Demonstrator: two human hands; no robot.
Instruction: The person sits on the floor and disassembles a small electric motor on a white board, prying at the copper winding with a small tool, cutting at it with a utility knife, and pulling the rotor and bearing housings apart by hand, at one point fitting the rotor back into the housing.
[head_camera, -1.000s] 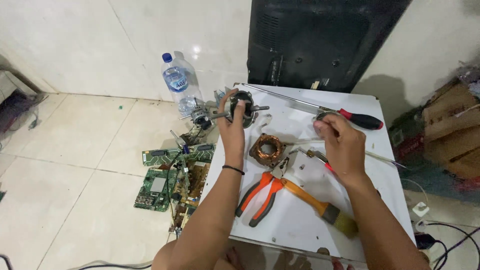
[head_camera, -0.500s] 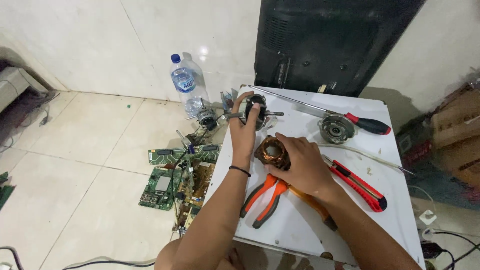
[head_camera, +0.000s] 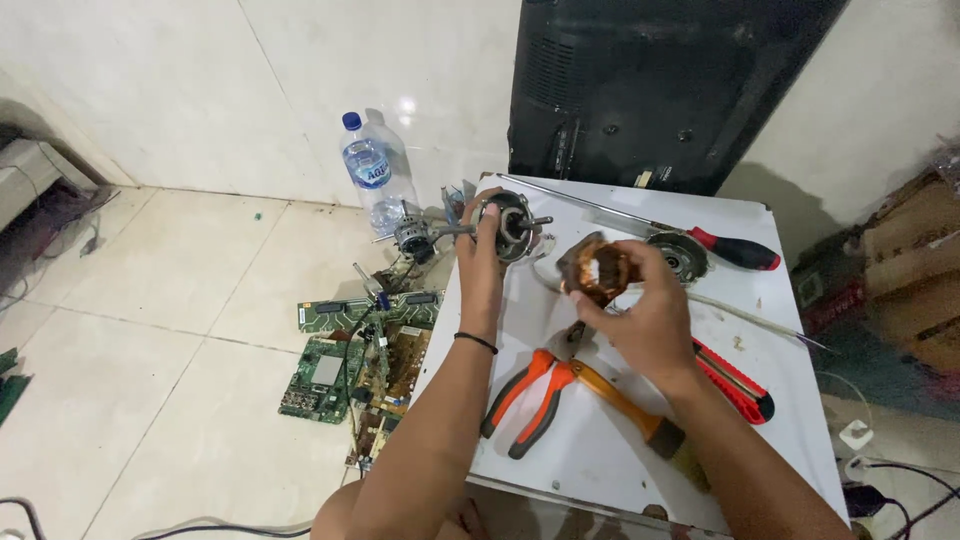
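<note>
Looking down, I see my left hand (head_camera: 482, 240) clamped on a round metal motor housing (head_camera: 508, 226) with a shaft poking out to the right, raised over the far left of the white tabletop (head_camera: 600, 450). My right hand (head_camera: 640, 310) grips a copper-wound stator (head_camera: 596, 270), brownish with a hollow centre, just right of the housing. My fingers cover much of the stator's near side. Orange pliers (head_camera: 525, 395) lie near, their jaws partly hidden under my wrist.
</note>
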